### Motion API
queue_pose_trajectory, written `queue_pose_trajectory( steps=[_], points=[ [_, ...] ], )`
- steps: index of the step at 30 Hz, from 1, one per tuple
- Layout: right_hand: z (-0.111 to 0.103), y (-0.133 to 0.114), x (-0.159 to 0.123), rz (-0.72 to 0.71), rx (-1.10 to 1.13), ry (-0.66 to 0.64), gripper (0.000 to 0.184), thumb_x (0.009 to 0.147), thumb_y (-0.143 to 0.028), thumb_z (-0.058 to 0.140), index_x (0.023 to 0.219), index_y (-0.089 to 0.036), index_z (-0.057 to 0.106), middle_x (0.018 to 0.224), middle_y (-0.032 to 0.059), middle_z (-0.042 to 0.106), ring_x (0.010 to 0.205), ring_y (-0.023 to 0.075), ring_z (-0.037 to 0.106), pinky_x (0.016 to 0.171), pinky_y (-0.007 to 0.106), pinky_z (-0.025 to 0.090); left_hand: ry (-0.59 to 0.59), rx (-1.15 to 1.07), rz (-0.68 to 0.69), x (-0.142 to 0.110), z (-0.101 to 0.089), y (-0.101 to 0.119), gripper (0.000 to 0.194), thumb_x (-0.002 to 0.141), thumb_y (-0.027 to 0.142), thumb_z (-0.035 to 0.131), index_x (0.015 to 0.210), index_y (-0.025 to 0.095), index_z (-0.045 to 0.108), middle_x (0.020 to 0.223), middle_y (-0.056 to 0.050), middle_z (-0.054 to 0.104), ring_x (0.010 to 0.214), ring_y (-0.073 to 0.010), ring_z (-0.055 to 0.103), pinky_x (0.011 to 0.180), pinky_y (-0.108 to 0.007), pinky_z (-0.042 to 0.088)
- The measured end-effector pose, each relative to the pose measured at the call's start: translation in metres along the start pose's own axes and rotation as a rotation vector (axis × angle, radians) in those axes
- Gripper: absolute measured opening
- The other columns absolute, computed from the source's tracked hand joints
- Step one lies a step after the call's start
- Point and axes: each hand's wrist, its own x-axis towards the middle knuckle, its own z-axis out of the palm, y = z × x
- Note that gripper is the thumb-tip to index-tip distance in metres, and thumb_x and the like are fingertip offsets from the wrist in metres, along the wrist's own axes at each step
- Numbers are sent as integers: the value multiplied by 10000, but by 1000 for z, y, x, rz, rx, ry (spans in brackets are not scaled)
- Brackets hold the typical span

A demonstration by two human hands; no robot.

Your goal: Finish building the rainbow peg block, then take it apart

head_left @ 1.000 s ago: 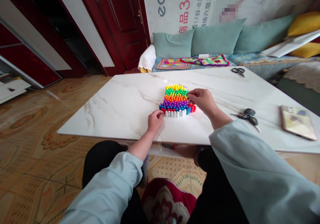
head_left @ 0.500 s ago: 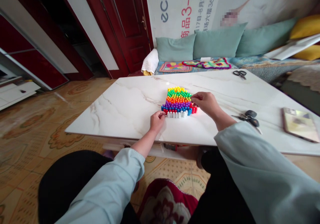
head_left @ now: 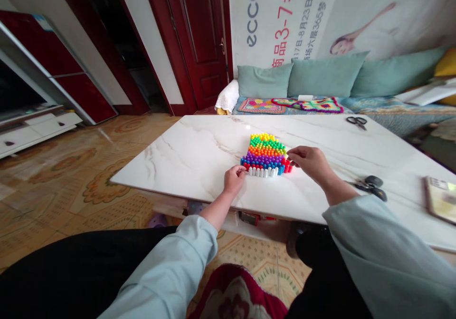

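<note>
The scene is viewed by 1 camera on the wearer's head, faced forward and down across the table point(head_left: 171, 162). The beads point(head_left: 265, 159) are framed near the centre, the legs point(head_left: 71, 266) close below, and the sofa point(head_left: 374, 105) is caught farther off.

Black-handled scissors point(head_left: 356, 120) are set near the far edge of the white table point(head_left: 171, 167); keys with black fobs point(head_left: 373, 181) are laid closer, and a phone point(head_left: 441, 198) is cut off by the right edge of view. Behind, a blue-covered sofa point(head_left: 370, 106) is lined with pale green cushions point(head_left: 324, 77) and strewn with crocheted mats point(head_left: 261, 105). The wall is covered by a lettered banner point(head_left: 302, 33).
</note>
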Motion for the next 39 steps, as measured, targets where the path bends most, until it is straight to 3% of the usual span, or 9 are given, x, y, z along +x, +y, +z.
queue_pose_trajectory(
  steps=[7,13,16,19,22,26,31,34,39],
  points=[
    [3,1,2,40,-103,-7,182,743,-228,571,849,-146,694,655,33,692,633,176,677,617,265,516,-163,106,-38,14,-16,20,205,701,58,582,850,168,671,787,-37,706,734,-159,656,725,-270,523],
    [9,13,5,96,-177,68,251,750,-243,576,971,-161,661,894,63,707,722,175,672,710,300,509,-541,354,-108,85,-87,57,370,591,195,702,958,180,655,814,-16,680,744,-195,658,691,-295,529],
    [10,20,7,91,-173,75,340,743,-307,600,1048,-159,631,980,91,682,805,196,666,741,326,514,-632,463,-64,109,-106,67,516,575,248,718,1077,171,625,1003,-71,666,907,-250,650,817,-354,516],
    [16,36,7,50,-208,49,603,681,-418,676,1210,-155,556,1131,141,621,1021,270,616,867,404,497,-660,531,112,102,-93,56,874,558,304,756,1356,167,431,1338,-157,503,1230,-314,486,1025,-409,399],
    [31,58,8,-47,-258,-7,1065,507,-526,789,1418,-193,350,1396,187,423,1299,362,397,1027,511,380,-730,515,169,77,-60,29,1281,424,428,852,1490,162,192,1521,-206,229,1397,-387,220,1113,-481,279],
    [52,78,11,-86,-271,-131,1308,424,-649,794,1490,-190,191,1517,232,181,1387,420,214,1060,572,318,-645,407,220,53,-16,5,1443,333,526,878,1509,254,87,1573,-165,-5,1424,-411,81,1122,-556,231],
    [74,72,5,-198,-208,-30,1046,582,-647,735,1441,-226,311,1441,173,335,1322,356,369,1044,508,384,-454,310,336,50,10,6,1178,412,537,864,1437,298,335,1554,-122,82,1384,-412,221,1102,-569,275],
    [89,62,-4,-221,-199,42,804,671,-592,707,1354,-262,441,1387,129,394,1275,321,429,1031,473,415,-393,250,364,49,13,6,960,514,489,838,1366,284,443,1515,-119,158,1349,-387,297,1086,-540,323],
    [105,52,-14,-265,-235,117,661,709,-499,711,1292,-265,506,1340,117,427,1249,317,443,1014,474,433,-325,166,401,42,6,6,784,624,408,781,1325,239,473,1425,-133,286,1306,-337,363,1079,-491,360]
  ],
)
